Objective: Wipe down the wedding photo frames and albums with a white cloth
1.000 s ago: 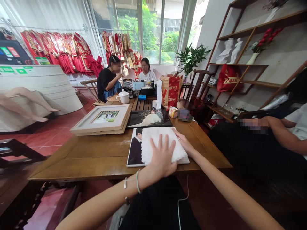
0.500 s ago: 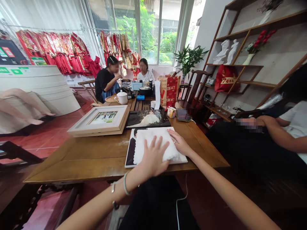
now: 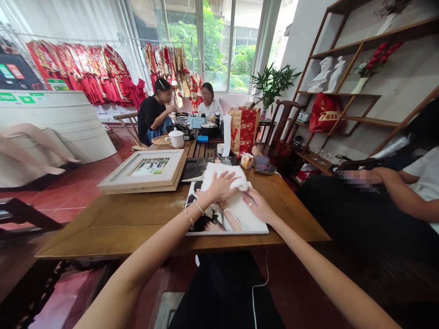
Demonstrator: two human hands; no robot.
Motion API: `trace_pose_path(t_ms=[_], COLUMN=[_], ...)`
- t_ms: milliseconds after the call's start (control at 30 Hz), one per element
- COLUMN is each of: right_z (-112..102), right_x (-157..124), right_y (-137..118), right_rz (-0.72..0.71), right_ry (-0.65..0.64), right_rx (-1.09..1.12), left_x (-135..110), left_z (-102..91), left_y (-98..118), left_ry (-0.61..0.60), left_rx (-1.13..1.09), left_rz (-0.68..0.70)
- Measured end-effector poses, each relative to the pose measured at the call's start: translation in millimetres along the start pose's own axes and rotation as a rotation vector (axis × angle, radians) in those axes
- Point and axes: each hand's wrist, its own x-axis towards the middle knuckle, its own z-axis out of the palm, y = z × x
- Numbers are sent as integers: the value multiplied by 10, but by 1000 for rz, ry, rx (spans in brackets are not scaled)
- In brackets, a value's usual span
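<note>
A photo print [image 3: 247, 217] on a stiff white-edged panel lies flat near the table's front edge, with dark hair and pale figures showing on it. On its far part sits a bunched white cloth [image 3: 219, 170], reaching past the panel's back edge. My left hand [image 3: 223, 186] presses on the cloth, fingers stretched out and apart. Over the panel's right side lies my right hand [image 3: 258, 204], a ring on one finger, its fingers extended near the cloth's edge. Behind the panel, a second dark photo print [image 3: 192, 168] is partly covered by the cloth.
Stacked pale wooden picture frames [image 3: 113, 183] lie left on the table [image 3: 137, 224]. Behind stand a lidded white cup [image 3: 175, 138], a red paper bag [image 3: 244, 132] and a small box [image 3: 246, 160]. Two people sit at the far end; another person sits at right. A white cable [image 3: 254, 301] hangs below.
My left hand and the white cloth have moved away from me, the cloth bunching up. The picture on the near panel is now uncovered. My right hand has shifted slightly nearer along the right side.
</note>
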Motion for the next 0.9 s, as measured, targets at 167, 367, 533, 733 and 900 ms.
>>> trace_pose_path(t_ms=[167,367,533,733,900], right_z=[-10,-17,-7,5,0], right_x=[-2,-6,-16,-25,-25], right_y=[-13,-25,-14,-25,-18], right_rz=[-9,-14,18,23,25], right_ry=[-4,4,11,0,1], right_rx=[17,51,57,31,42], left_x=[-30,-431,-1017,-1768,-1883], left_z=[-3,-85,-200,-311,-334], left_y=[13,144,362,608,597], left_ry=[4,-4,-52,-131,-120], left_rx=[9,18,-36,-100,-121], left_rz=[-3,55,102,151,123])
